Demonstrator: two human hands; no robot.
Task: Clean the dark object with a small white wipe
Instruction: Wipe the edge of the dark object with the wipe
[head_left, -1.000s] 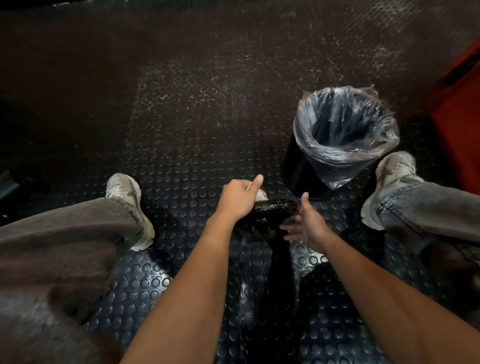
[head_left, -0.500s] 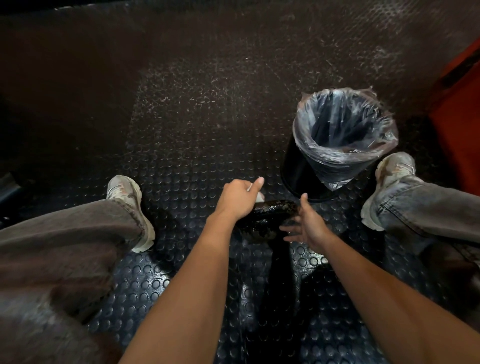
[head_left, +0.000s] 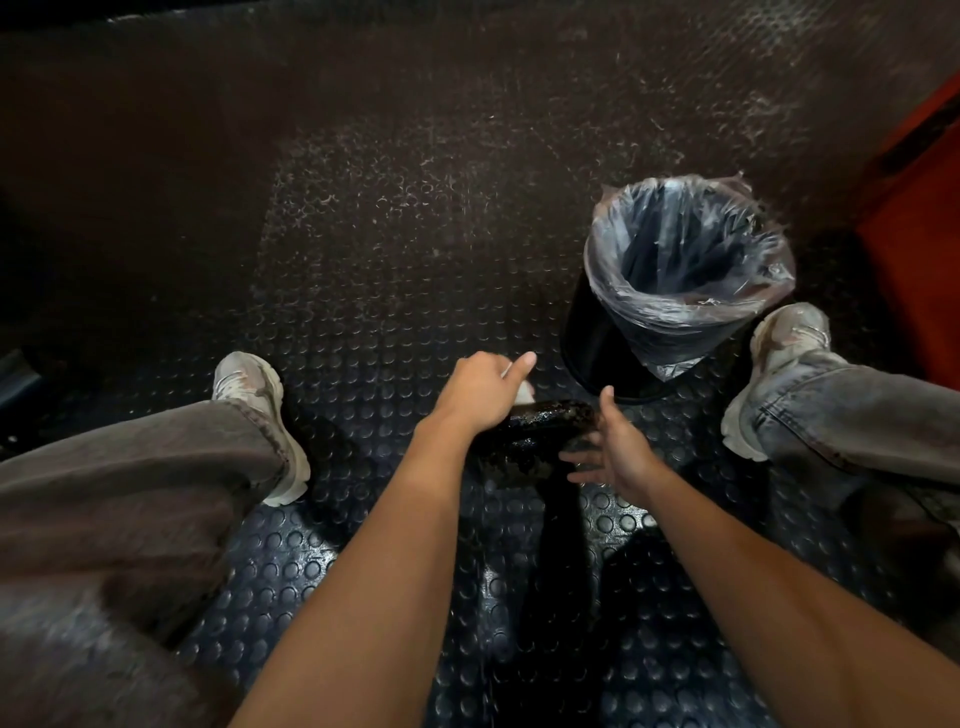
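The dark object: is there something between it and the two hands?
Nothing visible. The left hand presses the white wipe on the dark object; the right hand is at its right end, fingers spread.

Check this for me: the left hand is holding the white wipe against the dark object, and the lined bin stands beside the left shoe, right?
One detail is off. The head view shows the lined bin standing beside the right shoe, not the left one. The rest holds: the left hand holds the white wipe against the dark object.
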